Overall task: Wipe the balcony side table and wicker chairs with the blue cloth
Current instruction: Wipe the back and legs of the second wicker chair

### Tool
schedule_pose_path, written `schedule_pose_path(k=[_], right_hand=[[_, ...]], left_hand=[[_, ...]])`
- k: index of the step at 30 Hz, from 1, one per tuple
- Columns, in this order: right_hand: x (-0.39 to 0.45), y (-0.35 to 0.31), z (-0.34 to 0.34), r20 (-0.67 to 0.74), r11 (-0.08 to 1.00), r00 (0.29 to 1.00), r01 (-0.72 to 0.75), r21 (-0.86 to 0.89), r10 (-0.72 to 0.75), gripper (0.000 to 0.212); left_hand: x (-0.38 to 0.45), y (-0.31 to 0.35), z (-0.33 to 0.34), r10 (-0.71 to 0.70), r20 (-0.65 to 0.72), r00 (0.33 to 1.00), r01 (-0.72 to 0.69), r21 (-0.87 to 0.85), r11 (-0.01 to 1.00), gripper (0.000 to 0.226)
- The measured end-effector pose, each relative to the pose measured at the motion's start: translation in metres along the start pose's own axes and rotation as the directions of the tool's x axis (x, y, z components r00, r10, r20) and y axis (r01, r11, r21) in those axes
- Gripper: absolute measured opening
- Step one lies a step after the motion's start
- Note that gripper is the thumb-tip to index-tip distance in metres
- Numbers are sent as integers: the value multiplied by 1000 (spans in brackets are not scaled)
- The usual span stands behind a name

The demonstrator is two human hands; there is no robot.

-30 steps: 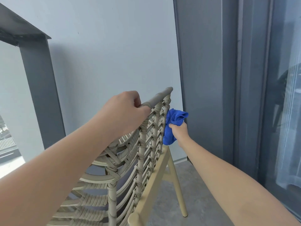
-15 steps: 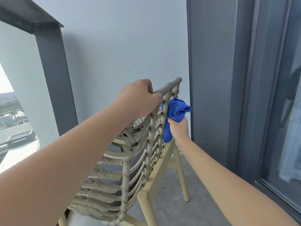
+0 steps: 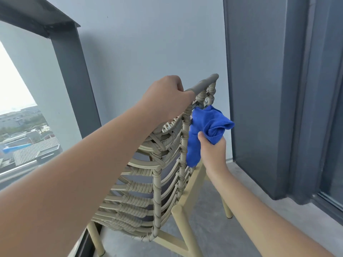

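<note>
On a high balcony, a person's left hand curls round the grey top rail of a beige woven wicker chair, which is tipped over on the concrete floor. The right hand clutches a bunched blue microfibre cloth touching the chair's weave, beside a dark grey door frame.

no readable text, labels, or numbers
</note>
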State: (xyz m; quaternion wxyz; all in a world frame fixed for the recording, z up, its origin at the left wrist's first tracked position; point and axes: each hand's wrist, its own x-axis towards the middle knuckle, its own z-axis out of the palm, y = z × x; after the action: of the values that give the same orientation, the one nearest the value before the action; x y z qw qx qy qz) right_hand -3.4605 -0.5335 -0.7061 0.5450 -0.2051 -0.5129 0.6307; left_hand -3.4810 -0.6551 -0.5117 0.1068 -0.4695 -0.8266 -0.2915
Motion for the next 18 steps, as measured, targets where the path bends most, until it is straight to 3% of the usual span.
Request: schedule_pose_path(k=[3,9,18], right_hand=[[-28,-5,8,70,999,996,46,22,-47,16],[-46,-20,-1,82,995,991,100,29,-102,15],[-71,-38,-12,72,992,995,57,115,-65,21]], left_hand=[[-1,2,-1,-6,-1,1000,6,-12,1000,30],[-4,4,-1,-26,10,1000,26,0,1000,30],[-11,6,4,-43,-21,999,44,56,997,24]])
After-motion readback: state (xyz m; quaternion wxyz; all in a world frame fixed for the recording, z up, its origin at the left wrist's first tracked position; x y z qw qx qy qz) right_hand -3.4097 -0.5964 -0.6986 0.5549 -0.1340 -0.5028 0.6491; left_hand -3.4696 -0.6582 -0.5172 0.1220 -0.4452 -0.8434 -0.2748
